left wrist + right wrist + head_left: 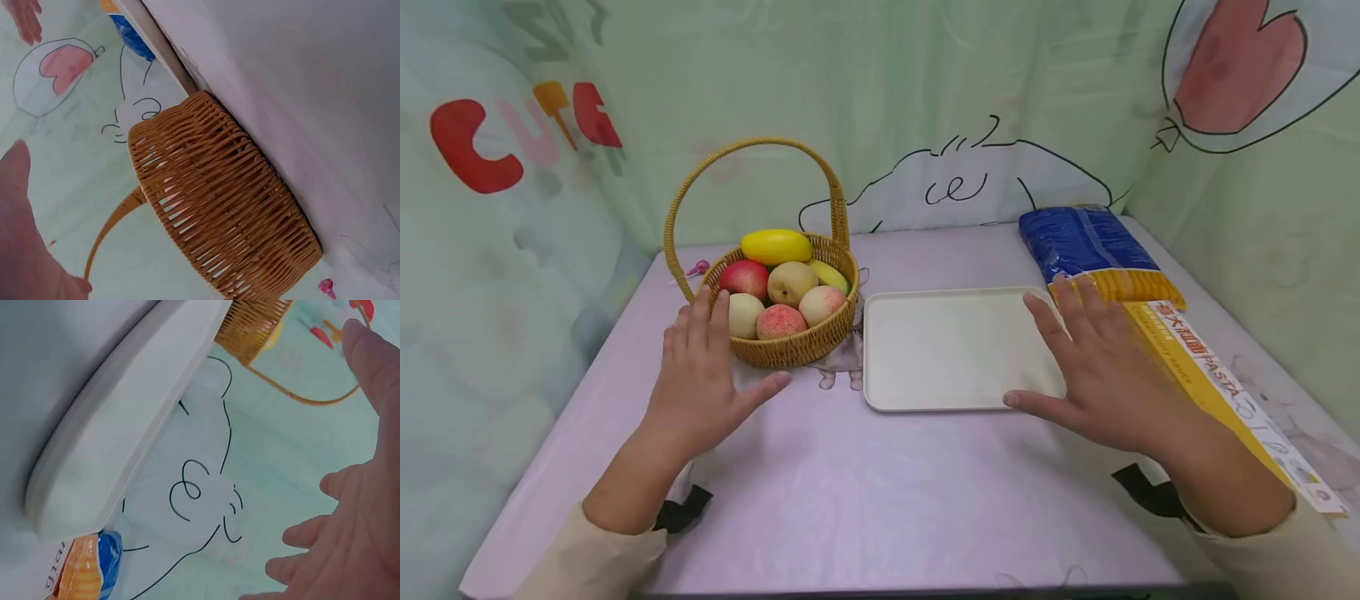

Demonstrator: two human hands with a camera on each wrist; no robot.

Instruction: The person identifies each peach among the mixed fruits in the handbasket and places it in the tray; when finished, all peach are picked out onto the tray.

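My left hand [700,379] is held up with fingers spread, in front of a wicker basket [797,350] with a tall arched handle. In the basket lie a yellow banana-like fruit [777,247], a red fruit [743,280], a tan round fruit [792,284] and several peach-like ones, such as a pink one [781,322]. In the left wrist view the basket's woven side [219,194] stands beyond my thumb. My right hand [1105,375], also spread and holding nothing, overlaps the right end of a flat cream tray [955,350]. The tray's rim [125,431] shows large in the right wrist view.
A blue and orange pasta bag [1090,246] lies at the back right. Nearer, partly behind my right hand, is a long yellow and white pasta box [1240,392]. Printed curtains [917,100] enclose the back and sides of the pale table [865,500].
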